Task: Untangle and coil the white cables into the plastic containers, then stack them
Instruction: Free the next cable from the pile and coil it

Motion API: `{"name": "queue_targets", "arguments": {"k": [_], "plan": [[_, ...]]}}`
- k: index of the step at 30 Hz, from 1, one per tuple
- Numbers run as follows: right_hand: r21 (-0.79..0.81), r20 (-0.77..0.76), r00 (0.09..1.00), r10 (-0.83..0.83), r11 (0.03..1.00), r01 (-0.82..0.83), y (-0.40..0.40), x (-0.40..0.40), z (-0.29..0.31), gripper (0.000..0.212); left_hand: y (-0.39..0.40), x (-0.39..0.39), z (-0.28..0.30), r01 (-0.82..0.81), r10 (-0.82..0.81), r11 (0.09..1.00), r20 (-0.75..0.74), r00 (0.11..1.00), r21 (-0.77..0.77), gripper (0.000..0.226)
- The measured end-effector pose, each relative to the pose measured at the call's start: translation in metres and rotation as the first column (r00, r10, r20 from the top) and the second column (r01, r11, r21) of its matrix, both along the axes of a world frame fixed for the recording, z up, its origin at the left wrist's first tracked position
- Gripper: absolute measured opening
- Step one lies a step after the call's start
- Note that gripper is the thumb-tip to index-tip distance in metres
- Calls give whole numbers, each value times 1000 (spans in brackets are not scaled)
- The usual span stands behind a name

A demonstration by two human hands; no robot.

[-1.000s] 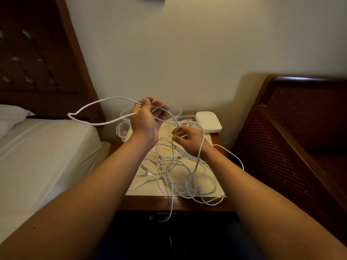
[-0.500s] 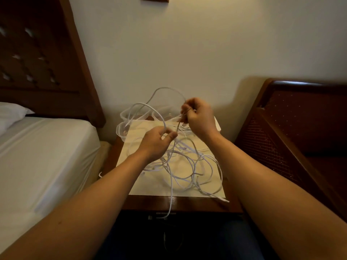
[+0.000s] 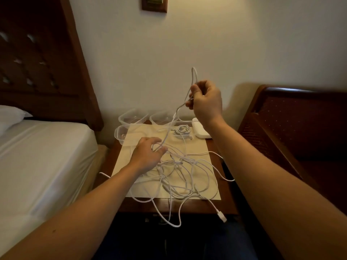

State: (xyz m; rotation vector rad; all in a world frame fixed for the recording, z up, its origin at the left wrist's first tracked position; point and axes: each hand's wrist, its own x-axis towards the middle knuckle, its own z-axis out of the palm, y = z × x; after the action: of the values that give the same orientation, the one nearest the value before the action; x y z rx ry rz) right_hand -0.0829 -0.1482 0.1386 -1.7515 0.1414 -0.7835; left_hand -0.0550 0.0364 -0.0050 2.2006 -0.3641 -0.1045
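A tangle of white cables (image 3: 180, 177) lies on a cream mat (image 3: 131, 147) on a wooden bedside table (image 3: 228, 192), with loops and a connector hanging over its front edge. My right hand (image 3: 205, 102) is raised above the table and pinches one cable strand, which loops above the fingers and runs down to the pile. My left hand (image 3: 148, 154) is low over the mat with spread fingers on the strands at the pile's left. Three clear plastic containers (image 3: 132, 117) sit at the table's back left. A small coiled cable (image 3: 182, 131) lies at the back.
A white lid (image 3: 201, 130) rests at the table's back right corner. A bed with a white sheet (image 3: 41, 156) and dark headboard stands to the left. A dark wooden bed frame (image 3: 291, 128) stands to the right. The wall is close behind the table.
My right hand has risen higher and to the right, pulling a strand up out of the pile. My left hand has dropped onto the cables on the mat and its fingers have spread.
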Motion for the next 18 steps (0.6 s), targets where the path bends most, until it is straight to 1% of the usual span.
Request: {"name": "queue_targets", "arguments": {"k": [2, 3, 5, 6, 7, 9, 11, 13, 15, 17, 18], "plan": [[-56, -53, 999, -9, 998, 6, 0, -5, -18, 10, -5, -6, 21, -38, 53, 977, 64, 997, -209, 21], [-71, -65, 998, -26, 997, 21, 0, -8, -25, 10, -6, -9, 32, -56, 84, 950, 79, 993, -306, 19], [-86, -67, 996, -51, 995, 46, 0, -15, -34, 12, -8, -15, 56, -98, 131, 892, 46, 990, -442, 17], [-83, -55, 997, -53, 995, 48, 2, -19, -36, 13, -10, -18, 68, -113, 129, 863, -1, 992, -493, 11], [-69, -38, 998, -43, 997, 40, 5, -23, -38, 14, -11, -20, 80, -128, 112, 833, -61, 992, -538, 4], [-15, -16, 1000, 1, 1000, -1, 10, -30, -39, 15, -15, -28, 103, -154, 44, 757, -186, 982, -635, 8], [10, -15, 1000, 24, 1000, -24, 13, -34, -39, 18, -18, -37, 127, -161, -66, 627, -257, 964, -763, 8], [48, -18, 999, 45, 998, -44, 17, -39, -36, 22, -19, -48, 147, -169, -172, 518, -296, 940, -838, 3], [149, -38, 988, 150, 979, -143, 21, -48, -35, 26, -18, -60, 160, -202, -258, 450, -342, 904, -870, 17], [274, -98, 946, 308, 923, -272, 27, -63, -34, 33, -15, -68, 166, -245, -322, 391, -381, 867, -887, 34], [309, -139, 922, 361, 901, -306, 29, -71, -36, 36, -14, -71, 168, -266, -343, 380, -402, 849, -886, 40]]}}
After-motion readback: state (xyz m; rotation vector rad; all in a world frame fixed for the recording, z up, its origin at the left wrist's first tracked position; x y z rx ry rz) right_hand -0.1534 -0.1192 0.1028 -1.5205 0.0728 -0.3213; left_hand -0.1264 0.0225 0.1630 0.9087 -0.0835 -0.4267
